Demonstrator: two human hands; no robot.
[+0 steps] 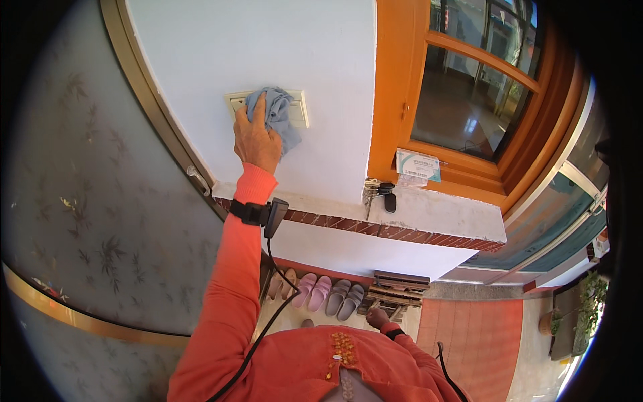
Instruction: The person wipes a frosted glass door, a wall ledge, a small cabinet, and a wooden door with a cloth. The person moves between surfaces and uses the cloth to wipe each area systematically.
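My left hand (257, 138) presses a crumpled grey-blue cloth (282, 120) against a cream wall switch plate (300, 108) on the white wall. The cloth covers the middle of the plate, while both of its ends show. A black strap with a small device (275, 218) and a cable sits on my left wrist. Low at my other side, my right hand (377, 318) hangs near a stack of wooden slats (399, 290); its fingers look curled, and whether it holds anything cannot be made out.
Keys with a black fob (390, 202) and a small printed box (418, 165) lie on the ledge (452, 213) below the orange-framed window (472, 100). A frosted glass door (100, 176) stands at left. Pink slippers (318, 293), grey slippers (345, 300) and tan shoes (275, 285) line the wall's foot.
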